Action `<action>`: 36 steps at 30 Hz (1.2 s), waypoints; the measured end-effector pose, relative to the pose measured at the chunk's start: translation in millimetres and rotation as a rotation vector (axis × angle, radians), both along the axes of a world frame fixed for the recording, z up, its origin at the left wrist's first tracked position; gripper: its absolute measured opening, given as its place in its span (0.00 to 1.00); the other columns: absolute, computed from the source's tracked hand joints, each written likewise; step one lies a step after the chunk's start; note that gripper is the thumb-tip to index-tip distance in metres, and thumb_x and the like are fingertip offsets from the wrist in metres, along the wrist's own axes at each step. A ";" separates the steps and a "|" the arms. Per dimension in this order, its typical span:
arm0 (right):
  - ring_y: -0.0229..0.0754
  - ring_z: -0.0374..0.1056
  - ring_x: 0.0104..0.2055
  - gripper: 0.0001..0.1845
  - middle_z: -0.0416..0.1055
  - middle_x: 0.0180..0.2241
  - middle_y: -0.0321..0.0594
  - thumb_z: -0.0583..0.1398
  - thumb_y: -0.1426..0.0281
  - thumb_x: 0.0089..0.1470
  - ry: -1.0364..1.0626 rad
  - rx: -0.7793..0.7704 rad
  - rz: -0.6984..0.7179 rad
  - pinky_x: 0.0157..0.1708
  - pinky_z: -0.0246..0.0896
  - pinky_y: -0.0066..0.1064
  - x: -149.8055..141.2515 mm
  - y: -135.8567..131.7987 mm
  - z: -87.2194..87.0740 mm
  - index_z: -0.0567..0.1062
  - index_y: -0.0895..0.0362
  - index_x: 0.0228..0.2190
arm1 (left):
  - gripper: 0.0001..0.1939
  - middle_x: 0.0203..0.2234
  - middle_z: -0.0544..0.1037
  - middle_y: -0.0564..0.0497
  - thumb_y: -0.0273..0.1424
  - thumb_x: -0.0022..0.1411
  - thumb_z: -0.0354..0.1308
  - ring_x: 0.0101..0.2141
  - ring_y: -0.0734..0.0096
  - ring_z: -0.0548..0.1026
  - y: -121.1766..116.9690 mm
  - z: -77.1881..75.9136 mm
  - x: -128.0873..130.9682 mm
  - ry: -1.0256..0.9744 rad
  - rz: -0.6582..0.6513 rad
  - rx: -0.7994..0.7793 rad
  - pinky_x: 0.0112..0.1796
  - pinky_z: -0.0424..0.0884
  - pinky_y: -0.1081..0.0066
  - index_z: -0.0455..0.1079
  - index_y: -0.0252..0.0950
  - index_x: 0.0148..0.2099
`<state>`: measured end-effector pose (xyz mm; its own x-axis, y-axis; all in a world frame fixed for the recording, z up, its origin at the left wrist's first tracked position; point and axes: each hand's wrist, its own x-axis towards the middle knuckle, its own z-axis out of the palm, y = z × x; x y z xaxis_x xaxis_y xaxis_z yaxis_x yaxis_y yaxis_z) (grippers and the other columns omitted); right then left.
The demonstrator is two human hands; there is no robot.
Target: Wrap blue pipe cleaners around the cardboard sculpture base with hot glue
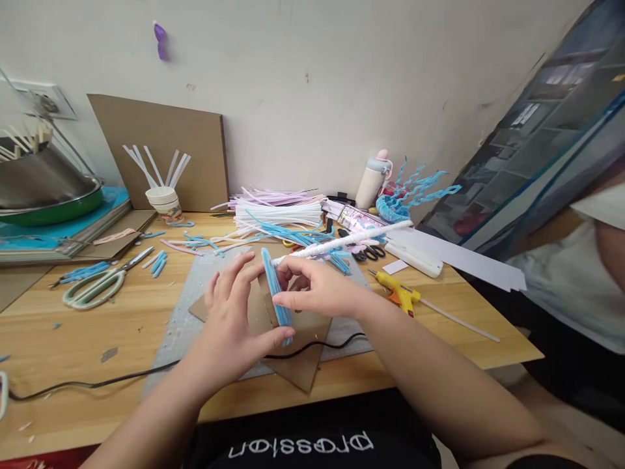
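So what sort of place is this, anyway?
Most likely a craft workspace: the wooden table holds a yellow glue gun, green-handled scissors and a bundle of white fuzzy stems.

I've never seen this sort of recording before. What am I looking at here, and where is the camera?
There is no machine: these are a person's bare hands. The single picture comes from a camera worn on that person's head, looking forward and down.

The left hand and right hand both hold a flat blue piece. A white fuzzy rod extends past the right hand; I can't tell how it joins.

On the wooden table lie scissors, a bundle of white stems, a yellow glue gun and, beneath the hands, cardboard on a grey mat. At far right, another person's white sleeve shows.
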<state>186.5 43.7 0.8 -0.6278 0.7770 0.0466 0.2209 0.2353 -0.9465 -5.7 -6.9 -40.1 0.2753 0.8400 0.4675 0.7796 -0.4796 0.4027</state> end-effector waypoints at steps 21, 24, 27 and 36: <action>0.32 0.62 0.27 0.11 0.61 0.29 0.29 0.64 0.66 0.51 -0.012 -0.053 0.088 0.25 0.64 0.26 2.6 15.9 -0.8 0.65 0.54 0.30 | 0.39 0.66 0.51 0.40 0.43 0.59 0.57 0.67 0.47 0.49 2.0 3.9 4.0 -0.009 -0.020 -0.066 0.61 0.52 0.39 0.43 0.46 0.67; 0.33 0.62 0.28 0.11 0.62 0.28 0.29 0.64 0.66 0.52 -0.024 -0.067 0.096 0.25 0.65 0.26 2.0 18.1 0.5 0.65 0.54 0.30 | 0.39 0.66 0.52 0.40 0.42 0.59 0.57 0.67 0.49 0.50 2.8 5.3 6.1 -0.021 -0.016 -0.055 0.61 0.53 0.41 0.44 0.44 0.67; 0.34 0.63 0.29 0.11 0.63 0.29 0.30 0.64 0.66 0.52 -0.037 -0.057 0.094 0.26 0.65 0.28 1.9 19.0 0.8 0.66 0.54 0.31 | 0.37 0.65 0.55 0.40 0.41 0.58 0.58 0.65 0.48 0.54 2.6 4.0 9.3 -0.032 0.050 -0.022 0.60 0.53 0.41 0.47 0.44 0.65; 0.36 0.62 0.31 0.11 0.67 0.30 0.33 0.64 0.60 0.54 0.067 0.182 -0.115 0.32 0.61 0.31 -4.0 2.5 9.9 0.72 0.55 0.32 | 0.39 0.62 0.59 0.36 0.44 0.54 0.60 0.63 0.43 0.58 0.9 -5.8 18.1 -0.041 0.206 0.074 0.56 0.58 0.41 0.49 0.41 0.64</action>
<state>182.5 46.3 10.7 -0.5262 0.8181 0.2319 0.1938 0.3809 -0.9041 12.4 -6.0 -46.0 0.0814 0.8396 0.5371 0.8479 -0.3416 0.4055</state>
